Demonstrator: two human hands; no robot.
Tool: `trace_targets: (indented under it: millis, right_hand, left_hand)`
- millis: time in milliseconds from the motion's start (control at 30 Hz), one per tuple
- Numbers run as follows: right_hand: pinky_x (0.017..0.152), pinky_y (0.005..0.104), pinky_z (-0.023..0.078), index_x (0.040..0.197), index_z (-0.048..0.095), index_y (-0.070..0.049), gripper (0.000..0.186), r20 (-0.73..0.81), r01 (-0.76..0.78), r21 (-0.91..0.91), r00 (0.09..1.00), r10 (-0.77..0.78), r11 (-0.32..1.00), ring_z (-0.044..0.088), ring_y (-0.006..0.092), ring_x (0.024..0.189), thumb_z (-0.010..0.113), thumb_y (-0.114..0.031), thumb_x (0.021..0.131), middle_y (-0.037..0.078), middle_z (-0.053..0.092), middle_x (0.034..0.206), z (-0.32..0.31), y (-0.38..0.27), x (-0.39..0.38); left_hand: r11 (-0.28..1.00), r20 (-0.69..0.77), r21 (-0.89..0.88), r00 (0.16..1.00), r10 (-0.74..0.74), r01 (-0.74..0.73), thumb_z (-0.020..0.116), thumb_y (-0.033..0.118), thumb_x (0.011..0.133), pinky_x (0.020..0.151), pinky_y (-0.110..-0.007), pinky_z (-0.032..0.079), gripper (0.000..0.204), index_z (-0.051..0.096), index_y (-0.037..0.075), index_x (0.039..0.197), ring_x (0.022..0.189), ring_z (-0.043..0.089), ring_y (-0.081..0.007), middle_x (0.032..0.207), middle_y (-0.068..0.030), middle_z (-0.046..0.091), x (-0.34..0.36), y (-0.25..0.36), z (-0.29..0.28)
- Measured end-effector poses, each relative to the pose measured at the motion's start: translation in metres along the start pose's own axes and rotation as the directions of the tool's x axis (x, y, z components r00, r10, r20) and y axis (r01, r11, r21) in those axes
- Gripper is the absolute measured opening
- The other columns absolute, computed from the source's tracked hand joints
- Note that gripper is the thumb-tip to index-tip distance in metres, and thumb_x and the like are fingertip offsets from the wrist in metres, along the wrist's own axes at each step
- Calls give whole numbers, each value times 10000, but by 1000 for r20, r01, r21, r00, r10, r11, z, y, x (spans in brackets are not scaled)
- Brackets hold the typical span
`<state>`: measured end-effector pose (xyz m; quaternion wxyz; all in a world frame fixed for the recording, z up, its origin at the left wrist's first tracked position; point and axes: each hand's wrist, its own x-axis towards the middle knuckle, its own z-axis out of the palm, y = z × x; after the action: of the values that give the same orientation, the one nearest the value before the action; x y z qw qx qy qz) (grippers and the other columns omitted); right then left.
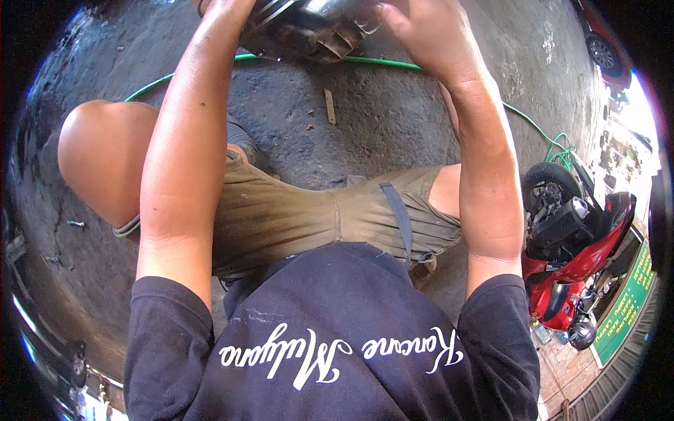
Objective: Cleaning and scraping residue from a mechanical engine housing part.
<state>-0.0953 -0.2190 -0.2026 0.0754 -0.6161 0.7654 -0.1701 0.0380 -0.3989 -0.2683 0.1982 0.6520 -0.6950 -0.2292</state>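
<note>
A glossy black ribbed part (319, 31) with ridges and a ragged lower edge is at the top of the view, partly cut off by the frame. It lies between my two hands. On its right side is my right hand (425, 31), with the thumb against the part's edge and the other fingers mostly out of sight. My left forearm reaches up to the part's left side. Only the wrist end of my left hand (228, 5) shows at the top edge, and its fingers are hidden.
A green hose (382, 63) runs across the dark, rough floor (288, 133) and coils at the right. A flat thin strip (330, 107) lies below the part. On the right stand a red motorcycle (576, 259) and a green sign board (625, 305); a red car (604, 49) is beyond.
</note>
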Motion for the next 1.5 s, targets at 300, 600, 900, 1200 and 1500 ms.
trace_targets:
  millis: [300,600,900,1200,1500]
  right_hand:
    - [756,476,504,829,627,37,193,46,19,-78,999,-16,997,633,410,840,624,-157,824,246,635,838,-2,-8,4]
    - [725,472,508,782,634,28,179,74,106,-78,992,-100,991,632,411,799,618,-150,793,235,626,801,-6,-4,12]
    - [630,442,490,723,589,18,153,-67,172,54,983,-168,984,621,376,692,627,-129,745,204,609,738,12,3,9]
    - [690,422,515,821,640,-45,114,-59,348,79,937,-344,934,622,346,771,664,-138,759,136,620,798,26,17,-24]
    - [655,435,498,741,600,-39,129,47,197,156,977,-206,968,585,335,733,648,-153,777,135,562,762,53,38,-78]
  left_hand:
    - [999,14,-32,1000,13,-13,559,609,861,896,-446,503,592,731,68,1032,1050,652,-371,1081,-216,686,1,-6,1]
    - [998,19,-56,1000,-19,20,572,579,865,899,-441,502,554,733,70,1012,1043,654,-370,1074,-214,689,-1,0,-4]
    - [998,26,-58,1000,-15,16,586,591,858,898,-441,505,568,730,60,997,1040,656,-366,1067,-211,691,1,-4,-2]
    - [998,34,-66,999,-19,22,572,580,867,899,-441,506,565,722,59,1028,1047,652,-368,1080,-220,684,3,-4,1]
    - [998,42,-49,998,-41,43,575,594,856,889,-436,504,565,736,81,1032,1037,656,-368,1066,-218,687,10,-6,-3]
